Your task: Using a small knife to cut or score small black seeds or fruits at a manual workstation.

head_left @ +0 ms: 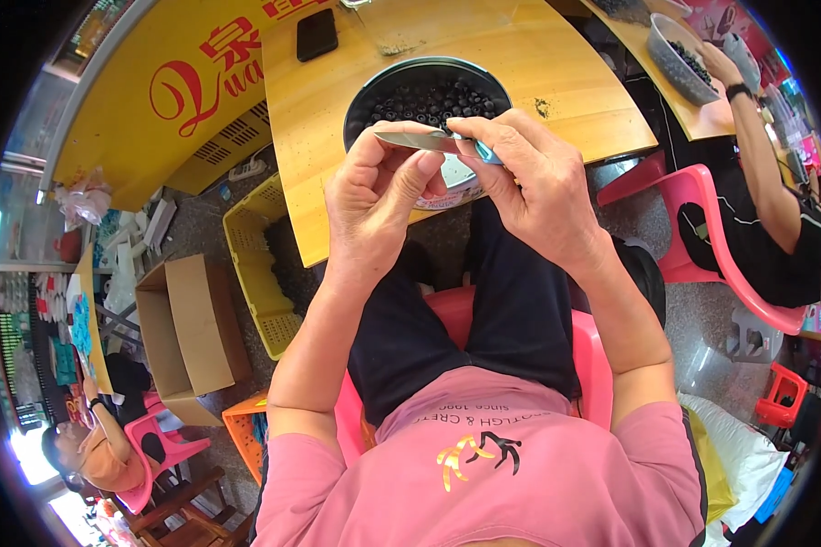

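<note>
My right hand (543, 187) is closed around the light blue handle (487, 151) of a small knife. The knife's blade (415, 140) points left and lies across the fingers of my left hand (369, 205). Those left fingers are curled with the thumb drawn in; whatever they pinch is hidden or too small to name. Both hands are over the near edge of a wide bowl (429, 61) that holds many small, dark, round pieces (438, 100). Partly behind my hands, a pale container (454, 187) with printing on its side shows below the bowl.
The wooden table (584, 91) bears a black phone (316, 35) and dark crumbs. On the floor at left are a yellow crate (255, 273) with dark contents and a cardboard box (192, 333). At right, another person's arm (762, 164) reaches to a grey bowl (680, 59), beside a pink chair (716, 242).
</note>
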The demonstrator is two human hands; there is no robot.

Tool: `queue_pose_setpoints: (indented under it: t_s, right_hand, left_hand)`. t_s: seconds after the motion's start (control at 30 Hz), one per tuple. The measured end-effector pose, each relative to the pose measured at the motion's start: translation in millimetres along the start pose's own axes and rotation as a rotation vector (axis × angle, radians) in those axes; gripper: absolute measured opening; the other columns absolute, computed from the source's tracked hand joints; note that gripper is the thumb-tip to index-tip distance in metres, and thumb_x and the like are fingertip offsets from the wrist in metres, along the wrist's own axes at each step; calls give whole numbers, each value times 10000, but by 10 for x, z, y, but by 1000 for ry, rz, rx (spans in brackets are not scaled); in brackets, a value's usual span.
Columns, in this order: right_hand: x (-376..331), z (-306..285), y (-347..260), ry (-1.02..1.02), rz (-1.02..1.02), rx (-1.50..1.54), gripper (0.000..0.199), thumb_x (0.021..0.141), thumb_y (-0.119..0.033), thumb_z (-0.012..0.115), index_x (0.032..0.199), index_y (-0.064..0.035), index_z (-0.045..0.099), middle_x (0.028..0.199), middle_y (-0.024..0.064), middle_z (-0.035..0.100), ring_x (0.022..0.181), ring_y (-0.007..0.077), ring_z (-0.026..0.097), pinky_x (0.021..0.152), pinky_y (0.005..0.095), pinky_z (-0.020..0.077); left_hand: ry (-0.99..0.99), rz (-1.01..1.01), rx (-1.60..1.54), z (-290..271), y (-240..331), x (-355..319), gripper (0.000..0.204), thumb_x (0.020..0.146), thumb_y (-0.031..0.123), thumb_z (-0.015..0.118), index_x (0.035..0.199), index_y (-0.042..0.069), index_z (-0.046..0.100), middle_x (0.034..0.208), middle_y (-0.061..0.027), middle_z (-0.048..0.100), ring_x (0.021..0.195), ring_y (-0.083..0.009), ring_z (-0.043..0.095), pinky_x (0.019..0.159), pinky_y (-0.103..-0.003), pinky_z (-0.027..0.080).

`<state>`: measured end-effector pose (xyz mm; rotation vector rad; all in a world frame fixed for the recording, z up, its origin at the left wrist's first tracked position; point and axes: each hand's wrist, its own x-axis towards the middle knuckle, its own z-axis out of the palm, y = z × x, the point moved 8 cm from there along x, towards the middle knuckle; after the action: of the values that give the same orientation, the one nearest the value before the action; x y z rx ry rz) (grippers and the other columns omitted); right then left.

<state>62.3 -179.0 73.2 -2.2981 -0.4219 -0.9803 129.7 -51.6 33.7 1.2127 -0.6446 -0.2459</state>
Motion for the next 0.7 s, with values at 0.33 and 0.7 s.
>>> queue_pose_setpoints:
  t_s: [0.33,0.7]
  right_hand:
    - [13,33,382,0,451,354,254,937,-196,626,1086,6,662,864,28,643,735,124,582,687,242,469]
    - [4,327,79,-77,685,1029,196,926,-234,657,983,-47,658,810,-29,619,668,15,497,569,175,380]
  left_hand:
    - [-5,-7,-90,20,104,-49,158,910,44,635,1047,-33,619,886,-51,635,698,-111,622,635,-208,491]
    - [1,180,107,-112,209,-116,207,864,-100,615,1066,-54,628,986,-84,597,806,-124,616,712,-226,526]
